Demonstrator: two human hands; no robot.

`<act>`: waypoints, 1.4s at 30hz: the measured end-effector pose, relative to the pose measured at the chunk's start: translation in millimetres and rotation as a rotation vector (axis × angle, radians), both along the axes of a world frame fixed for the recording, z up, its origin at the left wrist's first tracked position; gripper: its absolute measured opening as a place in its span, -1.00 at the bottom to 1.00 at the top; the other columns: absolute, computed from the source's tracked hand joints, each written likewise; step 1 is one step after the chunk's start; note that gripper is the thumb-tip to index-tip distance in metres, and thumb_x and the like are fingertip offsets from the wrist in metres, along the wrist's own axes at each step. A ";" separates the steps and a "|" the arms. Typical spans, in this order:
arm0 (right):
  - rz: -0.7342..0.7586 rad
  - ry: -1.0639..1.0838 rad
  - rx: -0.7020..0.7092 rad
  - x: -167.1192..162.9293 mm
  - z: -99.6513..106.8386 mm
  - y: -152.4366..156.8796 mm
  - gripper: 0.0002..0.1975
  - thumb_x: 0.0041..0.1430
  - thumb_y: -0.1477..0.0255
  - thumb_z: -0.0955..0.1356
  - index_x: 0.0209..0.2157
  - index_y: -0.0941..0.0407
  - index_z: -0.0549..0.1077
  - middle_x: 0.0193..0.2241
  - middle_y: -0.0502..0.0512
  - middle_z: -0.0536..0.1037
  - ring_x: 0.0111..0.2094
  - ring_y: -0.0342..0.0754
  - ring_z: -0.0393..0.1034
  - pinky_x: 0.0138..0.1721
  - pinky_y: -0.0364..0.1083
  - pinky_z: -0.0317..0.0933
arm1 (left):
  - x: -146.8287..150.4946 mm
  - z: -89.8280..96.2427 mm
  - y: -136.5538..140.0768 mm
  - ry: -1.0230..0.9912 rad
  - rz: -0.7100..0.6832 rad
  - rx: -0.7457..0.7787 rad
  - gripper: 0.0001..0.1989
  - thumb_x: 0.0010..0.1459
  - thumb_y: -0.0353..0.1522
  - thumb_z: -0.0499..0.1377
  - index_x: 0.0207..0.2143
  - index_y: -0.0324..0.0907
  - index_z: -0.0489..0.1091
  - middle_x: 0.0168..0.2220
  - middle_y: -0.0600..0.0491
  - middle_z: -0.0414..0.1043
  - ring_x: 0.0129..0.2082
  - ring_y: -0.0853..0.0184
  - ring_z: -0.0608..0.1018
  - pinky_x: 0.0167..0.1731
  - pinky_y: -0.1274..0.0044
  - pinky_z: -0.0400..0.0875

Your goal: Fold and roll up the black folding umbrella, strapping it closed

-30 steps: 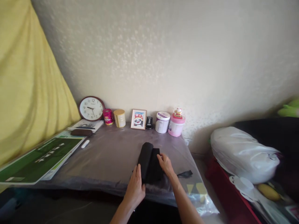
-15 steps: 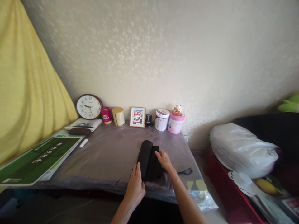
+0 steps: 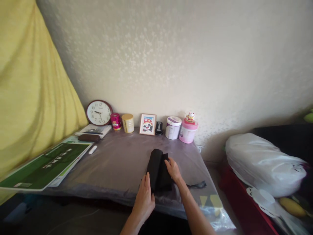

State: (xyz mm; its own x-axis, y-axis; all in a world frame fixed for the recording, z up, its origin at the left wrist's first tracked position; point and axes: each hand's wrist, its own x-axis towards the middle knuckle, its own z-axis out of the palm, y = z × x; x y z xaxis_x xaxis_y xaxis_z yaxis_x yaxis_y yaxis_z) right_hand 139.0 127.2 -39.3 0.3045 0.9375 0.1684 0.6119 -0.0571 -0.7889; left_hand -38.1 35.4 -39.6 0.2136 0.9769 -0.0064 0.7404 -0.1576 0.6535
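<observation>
A black rolled or folded cloth-like thing (image 3: 155, 166) lies near the front edge of the covered table, with a thick roll on its left and a flat flap on its right. My left hand (image 3: 144, 197) is closed against the roll's lower left side, thumb toward the near end. With thumb and fingers my right hand (image 3: 173, 169) grips the flap's right edge. A dark strap (image 3: 197, 185) lies on the table to the right of my right forearm; whether it joins the black cloth is hidden.
Along the wall stand a clock (image 3: 99, 112), a pink can (image 3: 115, 121), a yellow-lidded can (image 3: 128, 123), a panda picture frame (image 3: 147, 124) and two tubs (image 3: 173, 128). A green booklet (image 3: 46, 166) lies left. Beside the table's right is a red bin (image 3: 241, 199) with a white bag (image 3: 261, 163).
The whole view has shifted slightly, so things appear farther right. Both hands keep their hold on the black cloth, with little visible change in its shape.
</observation>
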 end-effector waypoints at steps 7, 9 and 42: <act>0.034 0.078 0.067 -10.3 6.9 2.7 -0.63 0.09 0.30 0.23 -0.12 0.19 0.42 -0.35 0.14 0.57 -0.31 0.00 0.43 -0.24 -0.08 0.26 | 1.2 0.7 0.5 0.004 -0.001 0.027 -0.23 -0.06 -0.55 -0.05 0.23 -0.36 -0.28 0.25 -0.15 -0.10 0.24 0.29 0.05 0.16 0.51 0.01; 0.044 0.120 0.087 -15.8 10.0 3.2 -0.63 0.08 0.30 0.23 -0.12 0.18 0.42 -0.32 0.15 0.57 -0.28 0.01 0.43 -0.23 -0.08 0.27 | 1.3 1.1 0.3 0.014 0.001 0.025 -0.24 -0.05 -0.55 -0.06 0.23 -0.38 -0.27 0.25 -0.16 -0.09 0.24 0.29 0.05 0.16 0.51 0.01; 0.424 -0.181 0.071 -77.2 22.8 -10.2 -0.79 0.18 0.45 0.21 -0.14 0.07 0.34 -0.42 -0.06 0.58 -0.32 -0.13 0.47 -0.30 -0.21 0.19 | -13.4 -7.6 8.8 -0.004 0.053 0.132 -0.09 -0.07 -0.49 0.02 0.22 -0.39 -0.51 0.18 -0.21 0.09 0.12 0.20 0.28 0.06 0.41 0.19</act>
